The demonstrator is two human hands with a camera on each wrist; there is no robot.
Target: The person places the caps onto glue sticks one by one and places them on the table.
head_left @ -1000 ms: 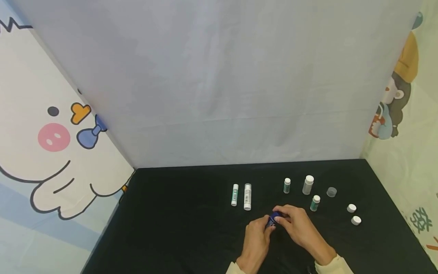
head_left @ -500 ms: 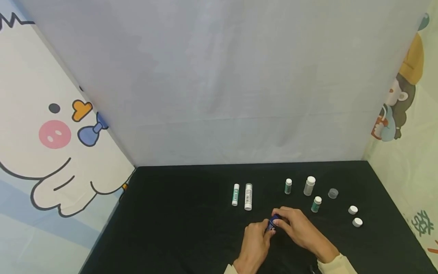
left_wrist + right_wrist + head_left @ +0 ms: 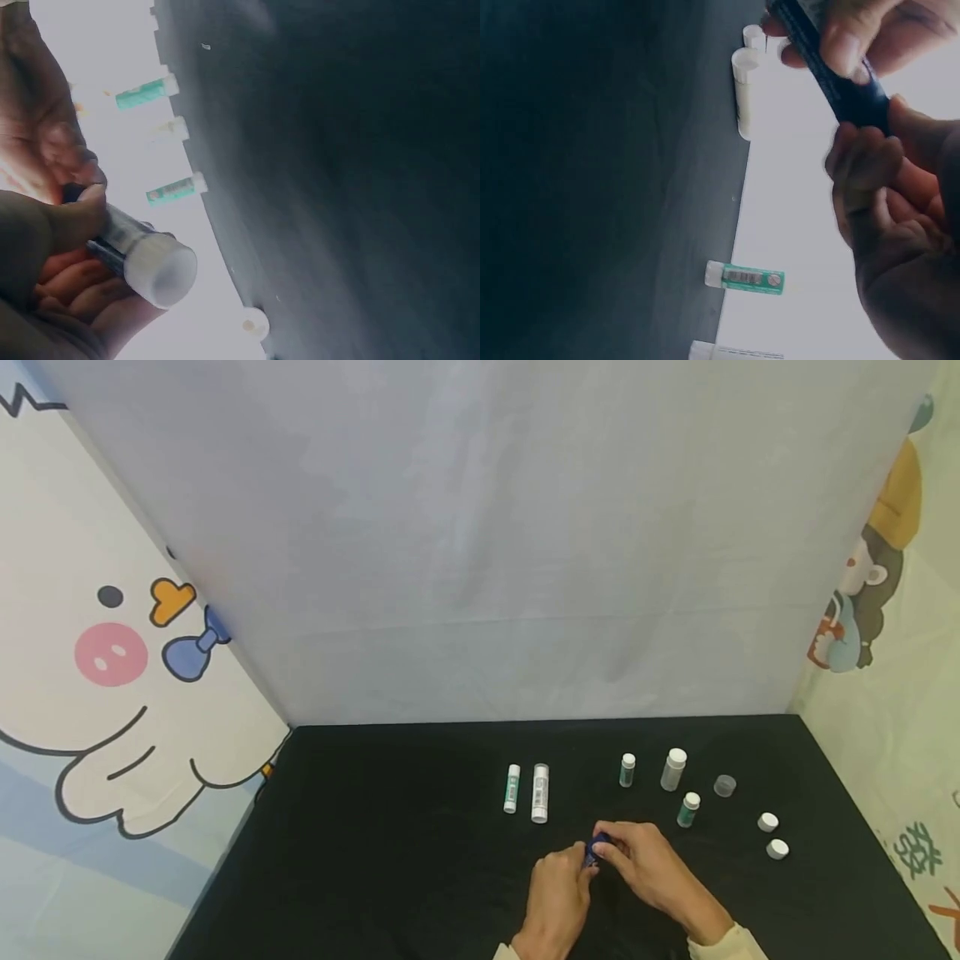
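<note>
A dark blue glue stick (image 3: 590, 858) is held tilted between both hands above the black table. My left hand (image 3: 557, 893) grips its body; in the left wrist view the glue stick's white base (image 3: 161, 270) sticks out past the fingers. My right hand (image 3: 651, 867) pinches the dark blue cap end with thumb and fingertips, which partly hide it. Beyond the hands stand a slim green-and-white glue stick (image 3: 512, 789) and a larger white one (image 3: 540, 793).
Right of those are two short green-labelled tubes (image 3: 627, 771) (image 3: 687, 810) with white tops and a larger whitish tube (image 3: 673, 770). A clear cap (image 3: 724, 786) and two white caps (image 3: 767, 822) (image 3: 777, 849) lie farther right. A grey cloth wall (image 3: 525, 568) borders the black table (image 3: 375, 860).
Both hands keep hold of the blue glue stick, and the right fingers shift slightly at its cap end. The head view moves a little; the other things stay put.
</note>
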